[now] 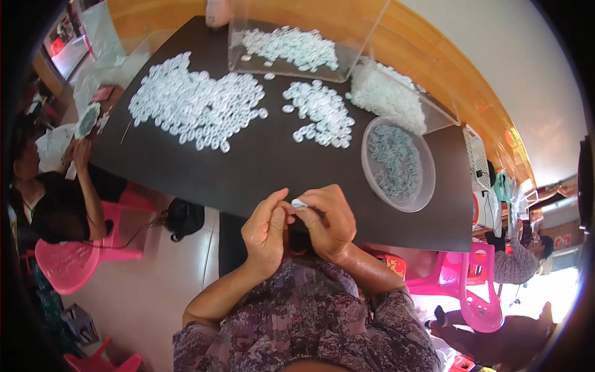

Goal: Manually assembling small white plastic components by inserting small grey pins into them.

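My left hand (266,229) and my right hand (328,220) meet at the near edge of a black table (248,167). Together their fingertips pinch a small white plastic ring (299,203). A large spread of similar white rings (195,102) lies on the far left of the table, and a smaller heap (322,111) sits in the middle. To the right of my hands stands a round clear bowl (398,164) holding thin grey-green rings.
A clear plastic box (291,46) with more white rings stands at the table's far edge, beside a clear container of white pieces (390,93). A person sits at left on a pink stool (62,263). More pink stools (477,291) and another person are at right.
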Available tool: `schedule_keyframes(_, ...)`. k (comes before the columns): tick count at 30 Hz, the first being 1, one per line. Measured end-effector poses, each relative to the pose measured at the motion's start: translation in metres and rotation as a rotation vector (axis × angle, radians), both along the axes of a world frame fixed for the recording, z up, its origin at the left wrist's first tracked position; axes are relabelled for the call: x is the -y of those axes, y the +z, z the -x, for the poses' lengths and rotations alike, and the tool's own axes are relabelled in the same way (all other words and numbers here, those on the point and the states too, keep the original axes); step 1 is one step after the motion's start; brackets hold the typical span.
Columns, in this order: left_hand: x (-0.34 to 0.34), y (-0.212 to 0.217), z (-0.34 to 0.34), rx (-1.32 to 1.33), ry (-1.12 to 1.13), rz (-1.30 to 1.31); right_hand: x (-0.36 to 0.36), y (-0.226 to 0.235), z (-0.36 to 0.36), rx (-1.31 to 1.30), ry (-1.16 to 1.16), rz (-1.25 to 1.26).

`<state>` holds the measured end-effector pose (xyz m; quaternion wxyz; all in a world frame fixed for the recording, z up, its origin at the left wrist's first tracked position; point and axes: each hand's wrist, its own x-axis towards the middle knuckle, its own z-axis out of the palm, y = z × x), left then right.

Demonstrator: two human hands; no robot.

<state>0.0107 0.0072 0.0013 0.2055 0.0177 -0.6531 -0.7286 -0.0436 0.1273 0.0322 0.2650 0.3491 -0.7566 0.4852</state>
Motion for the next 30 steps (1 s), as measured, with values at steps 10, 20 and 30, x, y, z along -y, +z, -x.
schedule_keyframes(10,0.051,0.013,0.124,-0.375,0.16,0.878,-0.114,0.078,0.152,-0.059,-0.532,-0.12)
schedule_keyframes(20,0.039,-0.002,0.202,-0.316,0.032,1.436,-0.16,0.059,0.272,-0.193,-0.72,-0.491)
schedule_keyframes(30,0.026,-0.004,0.188,-0.389,-0.068,1.172,-0.148,0.068,0.254,-0.283,-0.71,-0.545)
